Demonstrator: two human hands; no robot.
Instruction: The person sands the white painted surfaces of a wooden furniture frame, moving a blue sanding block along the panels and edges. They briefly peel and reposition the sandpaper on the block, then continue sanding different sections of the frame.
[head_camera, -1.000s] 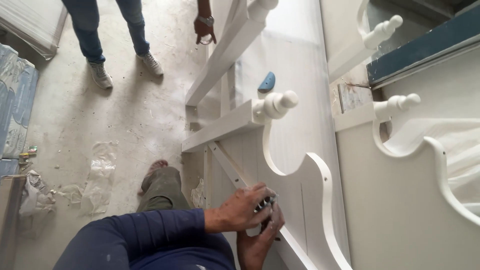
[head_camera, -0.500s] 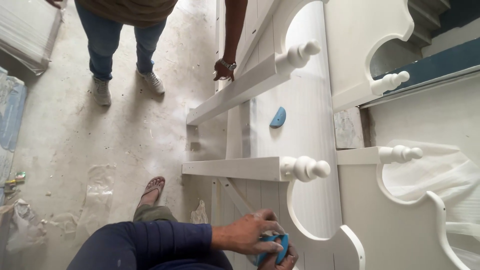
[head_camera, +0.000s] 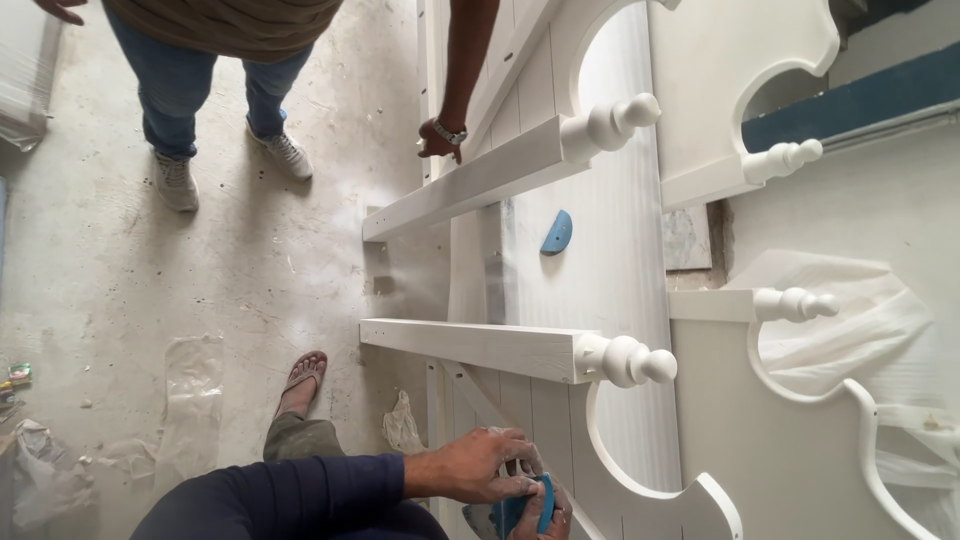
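My left hand (head_camera: 478, 468) lies on top, fingers spread a little and curled over a blue sanding pad (head_camera: 522, 505), pressing it down. My right hand (head_camera: 545, 512) sits just beneath, mostly hidden; I can only see its fingertips gripping the pad's lower edge, so I cannot tell how tightly they close. Both hands are dusted white. The pad rests against the white painted furniture frame (head_camera: 600, 300), at a slanted brace just below my fingers' reach toward the curved cut-out edge (head_camera: 610, 460).

Just beyond my fingers, a square white post (head_camera: 470, 342) crosses the frame, ending in a turned knob finial (head_camera: 628, 360). Farther off, a second post (head_camera: 480, 180) lies parallel with its own finial (head_camera: 612, 120). Between the two posts, well away from my hands, a second blue pad (head_camera: 557, 232) lies on the panel.

At the far post, another person's hand (head_camera: 440, 140), wearing a wristwatch, touches the wood. That person stands on the dusty concrete floor (head_camera: 200, 260) in jeans and sneakers. My sandalled foot (head_camera: 302, 378) rests on the floor just left of my forearm.
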